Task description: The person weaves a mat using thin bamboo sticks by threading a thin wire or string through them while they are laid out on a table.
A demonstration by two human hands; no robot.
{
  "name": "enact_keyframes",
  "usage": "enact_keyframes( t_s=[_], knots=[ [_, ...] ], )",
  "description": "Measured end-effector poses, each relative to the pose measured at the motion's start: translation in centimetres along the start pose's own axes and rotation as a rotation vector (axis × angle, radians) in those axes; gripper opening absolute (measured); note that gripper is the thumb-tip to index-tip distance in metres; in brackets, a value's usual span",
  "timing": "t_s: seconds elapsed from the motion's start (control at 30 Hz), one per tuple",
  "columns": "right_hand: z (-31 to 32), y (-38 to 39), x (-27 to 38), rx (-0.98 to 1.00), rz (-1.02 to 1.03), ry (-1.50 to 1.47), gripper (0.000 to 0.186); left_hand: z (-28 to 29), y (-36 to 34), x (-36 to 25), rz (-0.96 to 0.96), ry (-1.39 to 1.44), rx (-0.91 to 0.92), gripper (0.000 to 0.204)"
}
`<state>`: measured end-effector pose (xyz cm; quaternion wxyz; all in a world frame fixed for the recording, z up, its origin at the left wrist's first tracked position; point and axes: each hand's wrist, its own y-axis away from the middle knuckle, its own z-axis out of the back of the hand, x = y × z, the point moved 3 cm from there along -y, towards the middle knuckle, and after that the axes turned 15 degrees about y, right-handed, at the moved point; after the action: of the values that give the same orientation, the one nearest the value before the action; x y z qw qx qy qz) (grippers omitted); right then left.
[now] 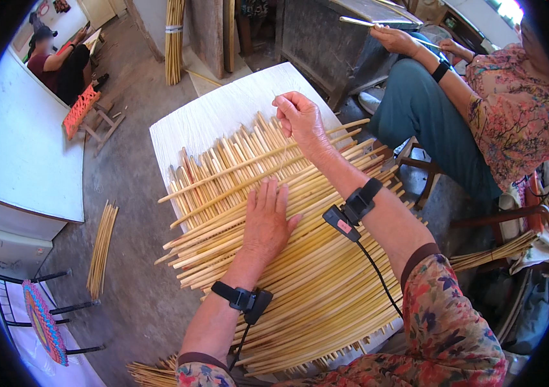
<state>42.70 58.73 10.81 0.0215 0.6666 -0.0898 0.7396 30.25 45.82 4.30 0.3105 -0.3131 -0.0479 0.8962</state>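
Long peeled sticks (326,258) lie side by side across a white board (187,126), over a layer of shorter sticks (223,161) that run the other way. My left hand (266,216) rests palm down with spread fingers on the near long sticks, its fingertips by the gap before two separate far sticks. Raised above the far ends of the lower layer, my right hand (300,119) is closed in a pinch. Whatever it grips, if anything, is too thin to make out. Both wrists wear black straps with small devices and cables.
At the right a seated person (513,116) holds a thin stick; another person (61,64) sits far left. Stick bundles (174,45) stand at the back and lie on the floor (102,248). A chair with a colourful seat (45,322) and a dark cabinet (326,48) are nearby.
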Motion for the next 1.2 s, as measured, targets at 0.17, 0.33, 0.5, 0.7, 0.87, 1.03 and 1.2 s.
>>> enact_keyframes(
  t_s=[0.17, 0.33, 0.5, 0.7, 0.87, 1.03, 1.2],
  knots=[
    [0.5, 0.0, 0.6, 0.008, 0.001, -0.069, 0.012, 0.1, -0.4, 0.6, 0.028, 0.009, 0.025, 0.066],
    [1.4, 0.9, 1.0, 0.004, 0.067, -0.026, 0.012, 1.4, -1.0, 2.2, 0.016, 0.234, -0.166, 0.041],
    [1.8, 3.8, 0.7, 0.03, 0.01, 0.085, 0.016, 3.6, -3.1, 3.7, 0.004, 0.015, -0.275, 0.014],
    [1.6, 6.8, 0.1, 0.013, 0.139, 0.257, 0.016, 3.1, -3.8, 5.1, 0.128, -0.059, -0.113, 0.019],
    [2.1, 5.8, -1.5, -0.074, -0.039, 0.059, 0.016, 2.4, -3.1, 2.6, -0.125, -0.008, -0.229, 0.018],
    [0.2, 0.7, 2.3, -0.102, -0.108, -0.315, 0.012, 1.3, -2.5, 2.3, -0.046, -0.009, -0.202, 0.021],
    [-2.8, -3.0, 2.6, 0.037, -0.069, -0.143, 0.01, 1.1, -2.6, 2.3, -0.042, 0.079, -0.343, 0.021]
  ],
)
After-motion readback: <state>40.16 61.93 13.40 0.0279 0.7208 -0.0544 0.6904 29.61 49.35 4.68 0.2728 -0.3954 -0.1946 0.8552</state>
